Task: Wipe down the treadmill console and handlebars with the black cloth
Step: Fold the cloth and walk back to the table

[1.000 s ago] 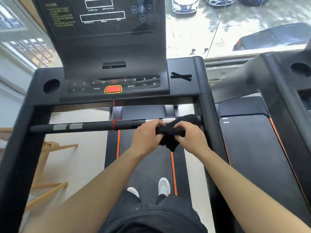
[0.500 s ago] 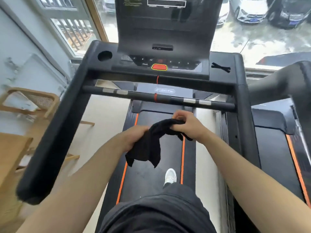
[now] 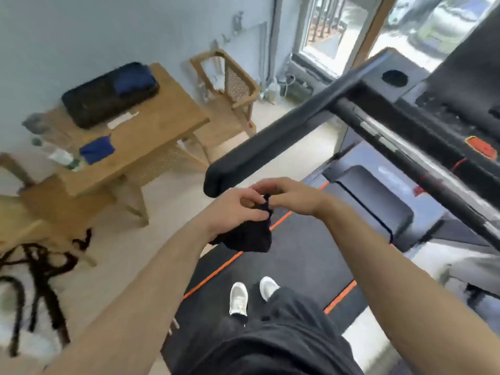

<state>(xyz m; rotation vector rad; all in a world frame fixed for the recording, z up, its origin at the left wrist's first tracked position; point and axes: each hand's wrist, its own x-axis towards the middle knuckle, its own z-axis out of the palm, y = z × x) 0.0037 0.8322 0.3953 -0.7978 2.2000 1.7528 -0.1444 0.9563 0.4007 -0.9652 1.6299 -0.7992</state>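
Observation:
The black cloth [image 3: 250,235] hangs bunched between both hands above the treadmill belt [image 3: 292,255]. My left hand [image 3: 238,209] grips its upper left part and my right hand [image 3: 292,196] pinches its top edge. The padded left handlebar [image 3: 284,139] ends just above my hands, without touching them. The thin crossbar [image 3: 422,163] runs diagonally at the right. The console [image 3: 454,109] with its red and yellow button [image 3: 481,148] lies at the far right, partly cut off by the frame edge.
A wooden table [image 3: 140,142] with a black bag [image 3: 108,93] and blue cloths stands left of the treadmill. A wooden chair [image 3: 227,96] sits by the wall. Black straps [image 3: 40,269] lie on the floor at lower left. My white shoes [image 3: 251,293] stand on the belt.
The view has swung left, so the table and chair now show. Both hands moved from the crossbar to below the left handlebar's end, bunching the cloth closer together.

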